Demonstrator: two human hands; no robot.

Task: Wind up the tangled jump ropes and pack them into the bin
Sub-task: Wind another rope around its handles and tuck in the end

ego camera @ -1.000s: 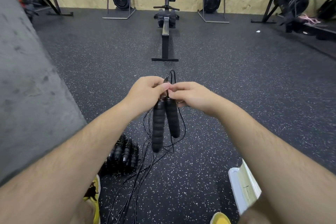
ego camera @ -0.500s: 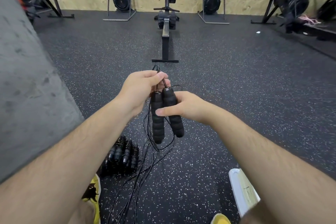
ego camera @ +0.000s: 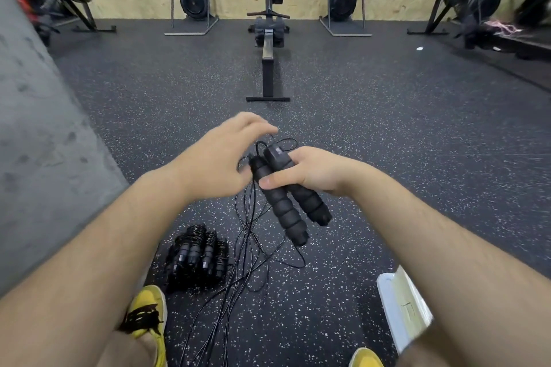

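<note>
Two foam handles [ego camera: 287, 205], clasped together in the grip of the right hand [ego camera: 319, 173], slant cord-ends-up toward the nearer left hand [ego camera: 217, 155]; their cord [ego camera: 249, 247] trails to the floor [ego camera: 402, 134]. Whether the left grip pinches cord cannot be told.

Jump rope handles [ego camera: 290, 202] held between two hands above the gym floor [ego camera: 387, 134].
The right hand [ego camera: 316, 173] grips both handles side by side; the left hand [ego camera: 220, 158] is just left of them, fingers arched over their upper ends. Cord [ego camera: 249, 250] hangs from the handles to the floor. A bundle of wound jump ropes [ego camera: 196, 253] lies lower left, just ahead of the left shoe [ego camera: 150, 316]. The bin [ego camera: 399, 307] sits lower right, partly under the right forearm. A rowing machine [ego camera: 268, 48] stands ahead, and a concrete wall [ego camera: 35, 143] runs along the left.
</note>
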